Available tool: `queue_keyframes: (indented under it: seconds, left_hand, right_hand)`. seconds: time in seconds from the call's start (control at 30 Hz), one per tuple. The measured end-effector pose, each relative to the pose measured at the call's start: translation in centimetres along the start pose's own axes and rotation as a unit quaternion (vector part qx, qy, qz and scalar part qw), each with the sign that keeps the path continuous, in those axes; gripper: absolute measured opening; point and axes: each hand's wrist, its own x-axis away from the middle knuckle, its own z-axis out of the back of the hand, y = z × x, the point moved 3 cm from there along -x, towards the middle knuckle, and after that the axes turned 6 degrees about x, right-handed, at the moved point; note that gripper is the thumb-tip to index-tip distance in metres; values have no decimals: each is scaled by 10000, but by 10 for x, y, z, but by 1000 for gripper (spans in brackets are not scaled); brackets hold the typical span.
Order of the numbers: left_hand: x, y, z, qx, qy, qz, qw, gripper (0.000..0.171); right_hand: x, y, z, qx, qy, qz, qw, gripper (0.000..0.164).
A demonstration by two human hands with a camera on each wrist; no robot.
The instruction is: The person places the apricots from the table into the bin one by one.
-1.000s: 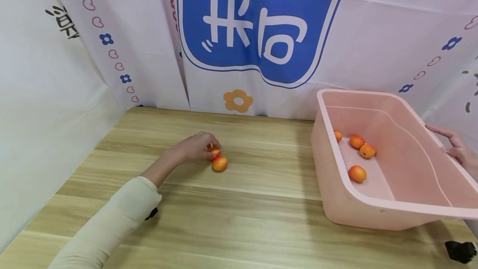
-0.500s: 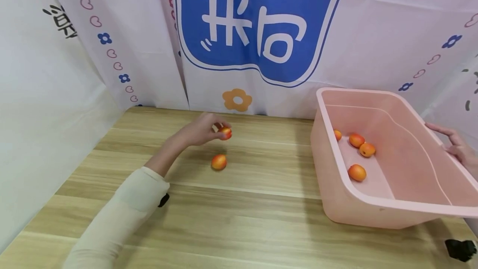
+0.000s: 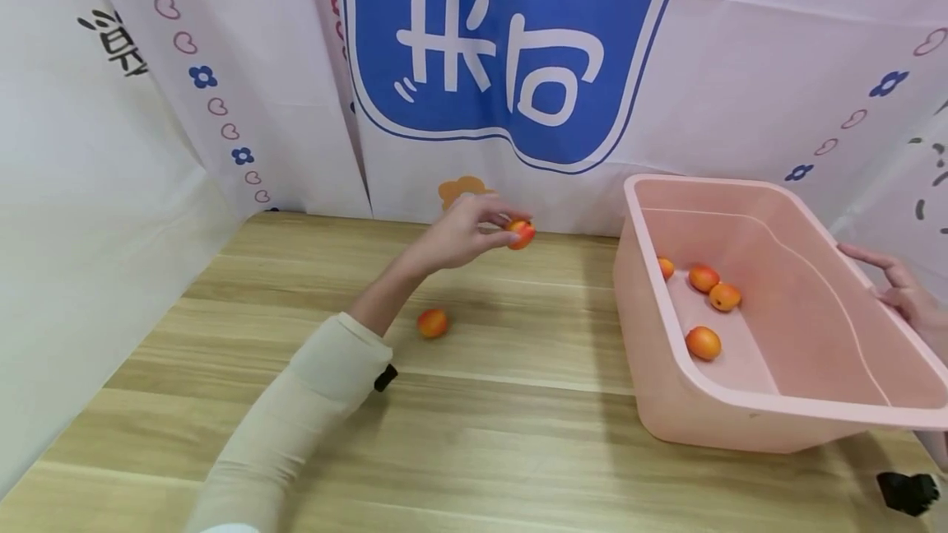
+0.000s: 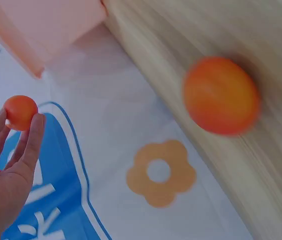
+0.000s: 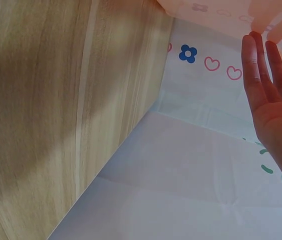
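My left hand (image 3: pixel 459 237) pinches a small round orange-red fruit (image 3: pixel 522 234) between thumb and fingertips, held up above the far part of the table. In the left wrist view the held fruit (image 4: pixel 21 112) shows at the ends of the fingers. A second such fruit (image 3: pixel 433 322) lies on the table below the left forearm. To the right stands a pink plastic bin (image 3: pixel 711 428) with several of these fruits on its floor, one (image 3: pixel 703 343) nearest the front. At the bin's right rim is my right hand (image 3: pixel 914 298); its straight fingers touch the outer side in the right wrist view.
The wood-grain table (image 3: pixel 511 451) runs back to a white printed cloth (image 3: pixel 311 155) with a blue sign. The bin's tall left wall stands between the left hand and the fruits inside. A black device (image 3: pixel 907 492) sits under the right wrist.
The left hand has lifted one fruit off the table from beside the other and carried it up and rightward toward the bin. The right hand has stayed at the bin's rim.
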Motion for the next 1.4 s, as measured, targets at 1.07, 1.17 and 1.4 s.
queue_keyframes:
  seconds: [1.07, 1.17, 1.4]
  left_hand:
    - [-92, 85, -79, 1152, -447, -386, 9916, 44]
    - [-99, 88, -89, 1372, -552, -205, 9888, 40]
    - [-115, 94, -110, 1992, -622, 79, 9780, 33]
  right_hand:
    - [-8, -1, 4, 66, -48, -223, 9997, 93]
    - [-8, -1, 4, 190, -41, -162, 9997, 92]
    - [-5, -3, 2, 432, -149, 51, 9989, 92]
